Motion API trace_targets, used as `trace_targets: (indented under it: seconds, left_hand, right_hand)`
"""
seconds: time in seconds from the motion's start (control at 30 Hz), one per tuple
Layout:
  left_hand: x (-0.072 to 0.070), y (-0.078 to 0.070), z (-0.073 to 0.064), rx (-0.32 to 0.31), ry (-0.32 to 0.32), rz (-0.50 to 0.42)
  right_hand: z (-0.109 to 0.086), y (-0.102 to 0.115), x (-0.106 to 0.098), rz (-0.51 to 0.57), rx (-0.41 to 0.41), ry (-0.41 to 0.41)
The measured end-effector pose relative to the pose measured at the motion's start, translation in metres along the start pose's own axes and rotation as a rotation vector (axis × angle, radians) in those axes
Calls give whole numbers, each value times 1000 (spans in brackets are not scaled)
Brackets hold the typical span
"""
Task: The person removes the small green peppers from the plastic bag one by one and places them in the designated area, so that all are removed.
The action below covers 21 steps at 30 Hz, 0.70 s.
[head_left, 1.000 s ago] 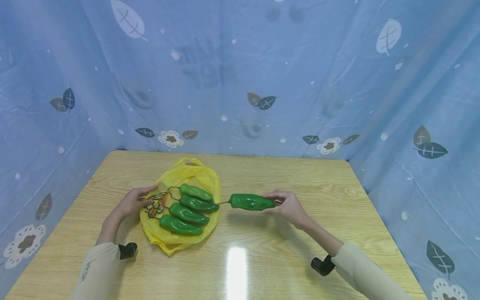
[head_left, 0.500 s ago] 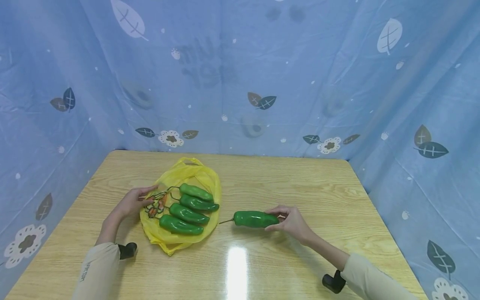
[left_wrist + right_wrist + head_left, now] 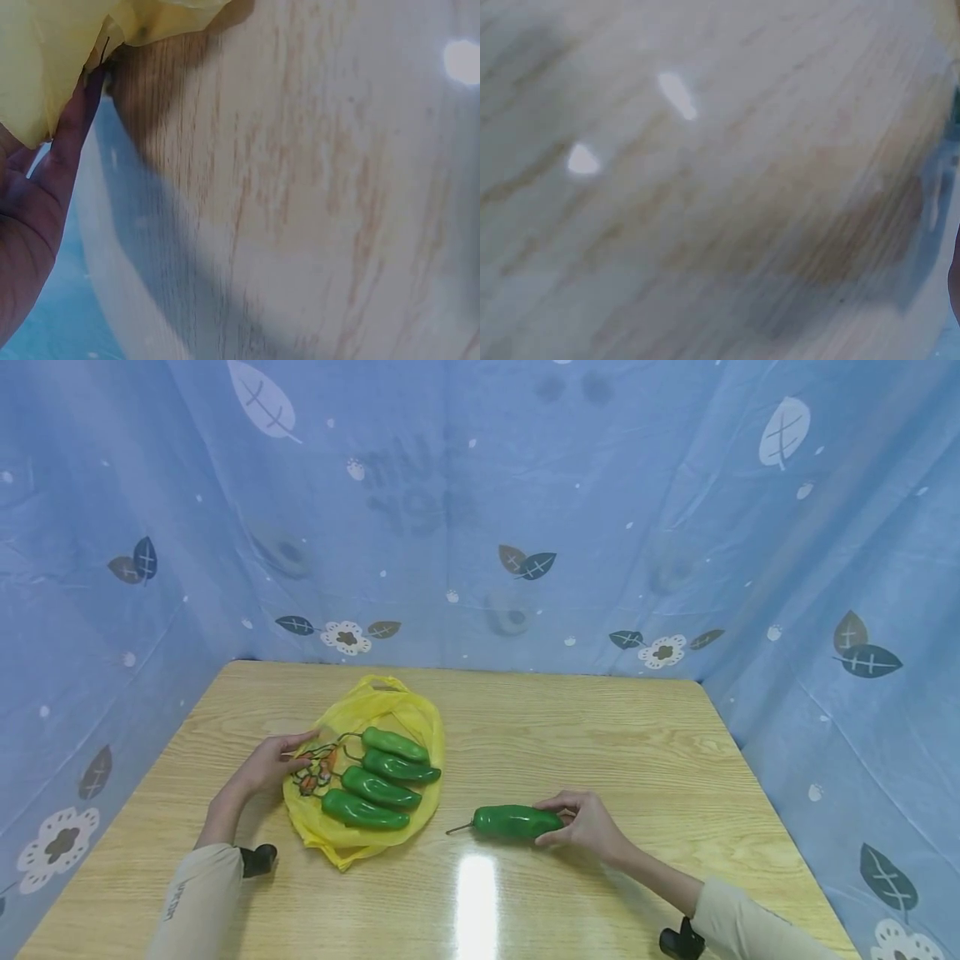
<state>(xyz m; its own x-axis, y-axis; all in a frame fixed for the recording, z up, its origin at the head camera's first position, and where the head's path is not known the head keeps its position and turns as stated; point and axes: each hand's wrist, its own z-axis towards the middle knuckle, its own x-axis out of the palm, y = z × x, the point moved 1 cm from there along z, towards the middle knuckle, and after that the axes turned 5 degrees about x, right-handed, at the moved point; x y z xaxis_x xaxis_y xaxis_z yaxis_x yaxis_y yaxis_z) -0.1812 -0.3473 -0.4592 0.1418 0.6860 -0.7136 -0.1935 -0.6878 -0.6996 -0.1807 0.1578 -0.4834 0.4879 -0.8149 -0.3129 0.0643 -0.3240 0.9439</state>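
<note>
A yellow plastic bag point(image 3: 341, 839) lies spread at the left of the table in the head view. Several long green peppers point(image 3: 378, 787) rest on it, their stems pointing left. At the bag's left side my left hand point(image 3: 266, 764) pinches its edge; the left wrist view has the yellow plastic point(image 3: 45, 60) against the fingers. Right of the bag, my right hand point(image 3: 588, 827) grips another green pepper point(image 3: 513, 821) by its tip end, with the stem towards the bag. This pepper is low over the table; whether it touches the wood is unclear. The right wrist view barely catches that hand.
A light wooden table point(image 3: 600, 735) bears everything. Blue patterned curtains point(image 3: 480, 510) hang behind it and at both sides. A bright light reflection point(image 3: 476, 902) lies on the table's front middle. Black wrist devices point(image 3: 258, 860) are worn under both sleeves.
My right hand has brought its pepper nearer the table's front and slightly right, so its stem no longer overlaps the bag. My left hand and the bag have stayed in place.
</note>
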Motion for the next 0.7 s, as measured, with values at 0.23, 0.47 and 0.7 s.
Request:
trace_targets:
  seconds: [0.23, 0.47, 0.7]
  left_hand:
    - [0, -1, 0, -10, 4, 0]
    - [1, 4, 0, 3, -11, 7]
    - [1, 1, 0, 6, -9, -6]
  right_hand:
    - [-5, -4, 1, -11, -3, 23]
    - [-2, -7, 0, -68, -36, 42]
    - [0, -12, -1, -156, -72, 60]
